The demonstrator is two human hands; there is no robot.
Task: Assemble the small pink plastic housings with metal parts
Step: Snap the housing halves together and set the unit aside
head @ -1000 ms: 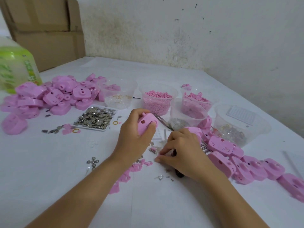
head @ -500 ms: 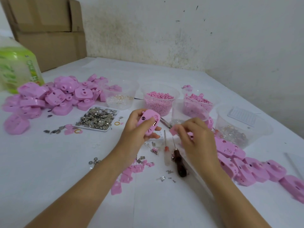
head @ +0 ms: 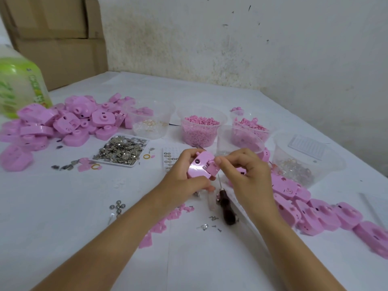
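**Holding pink housing and small piece, mid-table**

Gripped in curled fingers of left hand (head: pixel 184 177): pink housing (head: pixel 198 168), raised above white table (head: pixel 63 206). Pinched between thumb and forefinger of right hand (head: pixel 248 175): small pink piece (head: pixel 212 168), touching housing's right edge. Lying just beneath: dark-handled screwdriver (head: pixel 226 210). Left of hands: tray of metal parts (head: pixel 121 150), heap of housings (head: pixel 63 122). Right: row of housings (head: pixel 315 213).

No text can be read.
The green label on the bottle (head: pixel 20 89) at the left edge of the tabletop (head: pixel 63 206) carries printed characters, too blurred to make out.
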